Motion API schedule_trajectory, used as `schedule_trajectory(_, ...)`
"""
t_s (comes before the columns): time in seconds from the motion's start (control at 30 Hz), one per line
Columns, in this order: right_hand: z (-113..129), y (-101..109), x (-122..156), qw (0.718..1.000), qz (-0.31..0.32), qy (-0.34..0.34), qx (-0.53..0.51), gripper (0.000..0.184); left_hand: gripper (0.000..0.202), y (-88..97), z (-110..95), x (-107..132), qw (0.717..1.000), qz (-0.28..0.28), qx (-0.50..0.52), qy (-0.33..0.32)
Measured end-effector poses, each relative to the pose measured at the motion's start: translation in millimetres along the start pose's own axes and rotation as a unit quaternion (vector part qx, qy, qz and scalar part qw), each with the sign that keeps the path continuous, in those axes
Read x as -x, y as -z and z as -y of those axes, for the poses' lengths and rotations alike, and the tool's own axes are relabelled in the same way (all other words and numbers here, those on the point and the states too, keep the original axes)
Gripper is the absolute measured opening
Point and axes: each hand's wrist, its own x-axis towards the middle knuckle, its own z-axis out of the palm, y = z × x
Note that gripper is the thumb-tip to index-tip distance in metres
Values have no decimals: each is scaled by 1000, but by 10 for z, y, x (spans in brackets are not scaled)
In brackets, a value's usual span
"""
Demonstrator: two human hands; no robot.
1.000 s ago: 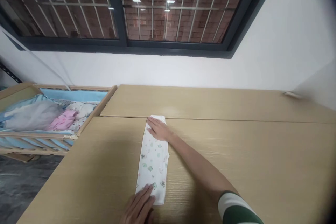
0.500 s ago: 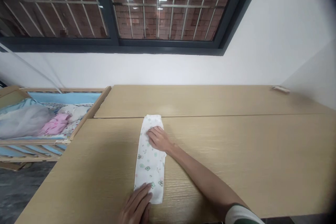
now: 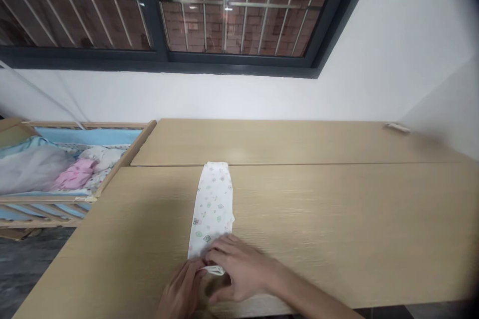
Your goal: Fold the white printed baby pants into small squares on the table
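Pinched at the near end by left hand (image 3: 183, 289) and right hand (image 3: 239, 271), lower centre on the table (image 3: 337, 209): cloth (image 3: 212, 199) probably soft, light, floppy, best gripped at both corners.

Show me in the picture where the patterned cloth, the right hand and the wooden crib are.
patterned cloth (image 3: 212, 199): head view, the middle of its flat strip.
right hand (image 3: 243, 270): head view, the back of the hand.
wooden crib (image 3: 129, 153): head view, the side rail nearest the cloth.
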Motion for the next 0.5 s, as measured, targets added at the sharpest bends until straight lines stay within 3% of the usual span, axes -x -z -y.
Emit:
schedule_trajectory(0.13,112,-123,171,997,-28,-29,64,26,26,25,-24,-17,999,6,28,31)
schedule_trajectory(0.2,157,-86,219,997,-49,-44,39,29,23,116,-26,-31,998,23,57,14)
schedule_trajectory(0.27,194,25,246,996,-66,-50,-14,31,16,245,-6,-55,995,59,85,-5)
schedule_trajectory(0.33,198,179,246,991,-89,-68,-71,25,28,374,44,-102,991,87,102,-3)
schedule_trajectory(0.43,90,409,173,973,-138,-122,-137,17,22,509,158,-288,990,69,114,56)
schedule_trajectory(0.5,-68,536,56,961,-174,-138,-167,22,24,551,242,-547,987,39,113,111)
